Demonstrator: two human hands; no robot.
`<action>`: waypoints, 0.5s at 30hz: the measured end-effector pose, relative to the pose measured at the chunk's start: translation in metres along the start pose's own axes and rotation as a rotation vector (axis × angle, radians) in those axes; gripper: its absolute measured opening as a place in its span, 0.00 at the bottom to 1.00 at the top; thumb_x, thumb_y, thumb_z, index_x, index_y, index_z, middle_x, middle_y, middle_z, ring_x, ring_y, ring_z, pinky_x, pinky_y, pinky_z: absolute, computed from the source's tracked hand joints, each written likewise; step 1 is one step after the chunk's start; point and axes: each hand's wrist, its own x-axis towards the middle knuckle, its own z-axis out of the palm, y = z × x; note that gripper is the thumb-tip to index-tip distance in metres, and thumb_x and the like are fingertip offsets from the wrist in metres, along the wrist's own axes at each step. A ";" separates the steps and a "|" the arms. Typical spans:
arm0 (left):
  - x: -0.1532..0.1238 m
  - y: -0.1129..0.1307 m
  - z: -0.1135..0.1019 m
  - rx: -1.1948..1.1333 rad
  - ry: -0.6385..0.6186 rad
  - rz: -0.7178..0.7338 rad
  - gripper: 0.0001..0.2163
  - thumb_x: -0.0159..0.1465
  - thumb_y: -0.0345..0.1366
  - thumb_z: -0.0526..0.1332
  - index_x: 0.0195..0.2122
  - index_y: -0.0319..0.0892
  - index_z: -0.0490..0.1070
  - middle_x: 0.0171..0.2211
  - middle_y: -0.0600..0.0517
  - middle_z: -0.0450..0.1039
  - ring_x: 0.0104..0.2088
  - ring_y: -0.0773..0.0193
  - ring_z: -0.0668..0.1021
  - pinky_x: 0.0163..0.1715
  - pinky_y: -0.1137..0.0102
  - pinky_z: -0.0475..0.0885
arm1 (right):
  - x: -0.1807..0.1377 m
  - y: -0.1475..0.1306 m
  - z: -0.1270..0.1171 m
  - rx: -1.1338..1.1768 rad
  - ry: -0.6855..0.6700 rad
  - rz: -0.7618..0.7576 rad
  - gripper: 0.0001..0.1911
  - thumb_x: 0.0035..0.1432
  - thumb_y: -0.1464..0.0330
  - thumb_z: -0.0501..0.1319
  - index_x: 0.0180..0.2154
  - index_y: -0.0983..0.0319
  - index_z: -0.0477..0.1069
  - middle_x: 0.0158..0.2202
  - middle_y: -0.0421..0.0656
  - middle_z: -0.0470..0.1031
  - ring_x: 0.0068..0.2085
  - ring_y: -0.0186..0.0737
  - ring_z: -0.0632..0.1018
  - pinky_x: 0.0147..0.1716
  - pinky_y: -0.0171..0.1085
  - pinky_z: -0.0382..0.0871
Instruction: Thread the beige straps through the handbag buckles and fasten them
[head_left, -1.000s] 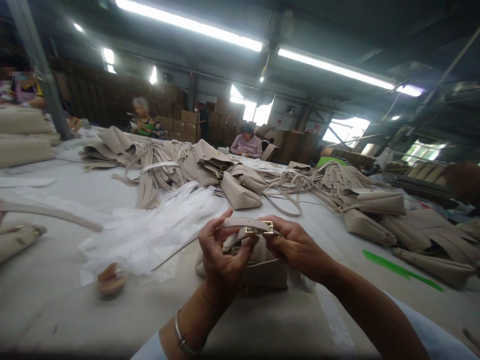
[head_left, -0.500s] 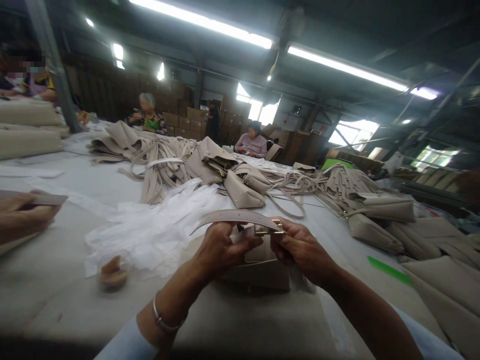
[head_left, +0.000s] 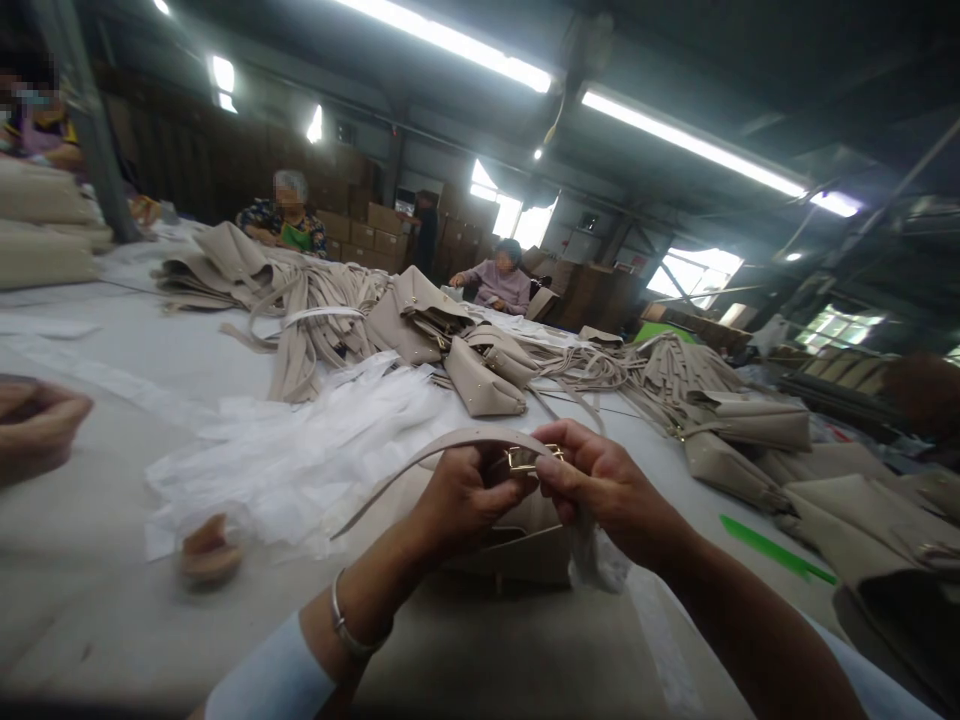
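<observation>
A beige strap (head_left: pixel 442 440) arcs over my left hand (head_left: pixel 465 495), its free end hanging off to the left. My left hand is closed below a gold buckle (head_left: pixel 534 459), gripping the strap part that carries it. With thumb and fingers, my right hand (head_left: pixel 592 475) pinches the strap at the buckle's right side. A beige bag (head_left: pixel 525 555) lies on the table beneath both hands, partly hidden by them. Crumpled clear plastic (head_left: pixel 596 555) hangs under my right hand.
White tissue paper (head_left: pixel 300 460) is heaped left of my hands. Nearby sits a blurred container with brown contents (head_left: pixel 210 550). Beige bags and straps (head_left: pixel 420 310) lie across the table. A green strip (head_left: pixel 772 550) is at right. A co-worker's hand (head_left: pixel 41 425) shows at left.
The strap's free end now hangs lower and farther left. My right fingers have shifted over the buckle. The co-worker's hand at left has moved outward.
</observation>
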 end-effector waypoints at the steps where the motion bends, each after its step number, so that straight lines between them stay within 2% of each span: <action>1: 0.000 0.000 0.000 -0.037 0.000 -0.004 0.08 0.56 0.34 0.65 0.36 0.36 0.75 0.32 0.48 0.77 0.33 0.62 0.77 0.34 0.70 0.73 | 0.001 0.000 0.003 0.039 0.016 0.006 0.20 0.54 0.58 0.65 0.42 0.63 0.64 0.24 0.35 0.65 0.21 0.26 0.65 0.19 0.27 0.60; 5: -0.001 -0.003 0.000 -0.257 -0.074 -0.008 0.12 0.55 0.35 0.67 0.39 0.37 0.74 0.37 0.47 0.77 0.38 0.59 0.78 0.39 0.68 0.73 | 0.004 0.002 0.008 0.134 0.033 0.006 0.19 0.51 0.60 0.67 0.39 0.62 0.65 0.22 0.34 0.66 0.19 0.26 0.64 0.17 0.27 0.59; 7: -0.002 -0.005 0.000 -0.292 -0.071 -0.013 0.11 0.55 0.34 0.67 0.39 0.38 0.74 0.37 0.46 0.77 0.39 0.59 0.78 0.40 0.68 0.73 | 0.004 0.004 0.009 0.133 0.049 -0.003 0.17 0.51 0.61 0.67 0.39 0.63 0.67 0.22 0.35 0.67 0.18 0.25 0.65 0.17 0.26 0.59; 11: -0.003 -0.005 0.004 -0.253 -0.025 -0.024 0.07 0.56 0.32 0.66 0.36 0.36 0.74 0.32 0.48 0.76 0.33 0.63 0.76 0.35 0.70 0.71 | 0.002 0.010 0.013 0.142 0.148 -0.062 0.17 0.49 0.62 0.68 0.37 0.65 0.69 0.20 0.35 0.68 0.17 0.25 0.66 0.15 0.26 0.59; 15: -0.003 -0.002 0.007 -0.363 -0.123 -0.052 0.05 0.57 0.32 0.64 0.33 0.36 0.72 0.28 0.51 0.73 0.30 0.64 0.75 0.34 0.71 0.70 | 0.004 0.016 0.017 0.196 0.186 -0.117 0.18 0.47 0.62 0.70 0.36 0.66 0.70 0.17 0.36 0.69 0.15 0.27 0.67 0.13 0.26 0.61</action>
